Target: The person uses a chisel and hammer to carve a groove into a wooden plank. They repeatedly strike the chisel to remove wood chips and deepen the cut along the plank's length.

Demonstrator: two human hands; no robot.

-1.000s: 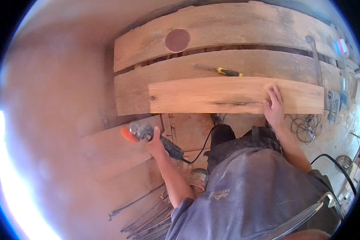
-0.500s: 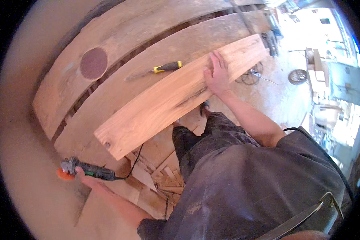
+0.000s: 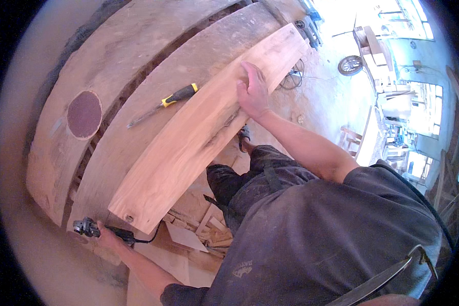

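Observation:
A long pale wooden board lies slantwise over the near edge of a plank bench. My right hand rests on the board's upper face toward its far end, thumb and fingers apart. My left hand is wrapped around the body of a black angle grinder, beside the board's near end. The grinder's head is low over the bench's left end; its disc is hard to make out. A hand tool with a yellow-and-black handle and a metal blade lies on the bench beside the board.
A round brown sanding disc lies on the far plank, beside a long gap between planks. The grinder's black cord hangs below the board. Wood offcuts litter the floor. A spoked wheel stands further right.
The grinder in my left hand has turned, so its orange disc no longer shows, and it is now at the bench's end. My view has shifted; my right hand's fingers are more bent.

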